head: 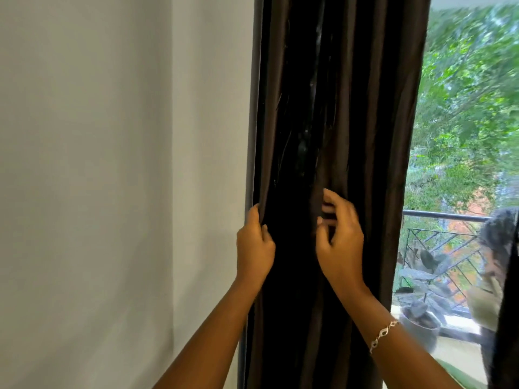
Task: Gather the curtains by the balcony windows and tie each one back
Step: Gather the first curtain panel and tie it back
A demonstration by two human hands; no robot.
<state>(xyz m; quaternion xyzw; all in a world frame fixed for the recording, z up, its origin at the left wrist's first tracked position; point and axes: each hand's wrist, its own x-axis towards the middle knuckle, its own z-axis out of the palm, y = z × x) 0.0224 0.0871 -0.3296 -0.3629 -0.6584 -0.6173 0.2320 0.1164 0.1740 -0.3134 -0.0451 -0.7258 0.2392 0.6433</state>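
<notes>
Left third of the frame: a plain white wall (112,164). At centre, running from the top edge to the bottom, hangs the dark brown curtain (365,108), drawn into a narrow column of deep vertical folds between the wall and the balcony window (463,108).

The left hand (255,245), at mid-height on the curtain's left border, has its fingers curled round that edge, with the thumb laid on the front of the cloth. The right hand (342,242), just beside it and level with it, has its fingers bent into a middle fold and appears to pinch a pleat. A bracelet (383,334) sits on its wrist.

At right, through the glass, are a balcony railing (443,216), a potted plant (420,324) and green foliage. No tie-back is visible.

Handling, as judged: the fabric looks soft, pliant and fairly heavy, with a slight sheen that suggests the folds may slide apart under a loose hold. It should compress readily into a bundle. The best hold is likely at about the height of the hands, with one hand at each outer edge so that all pleats are enclosed before a tie goes round.
</notes>
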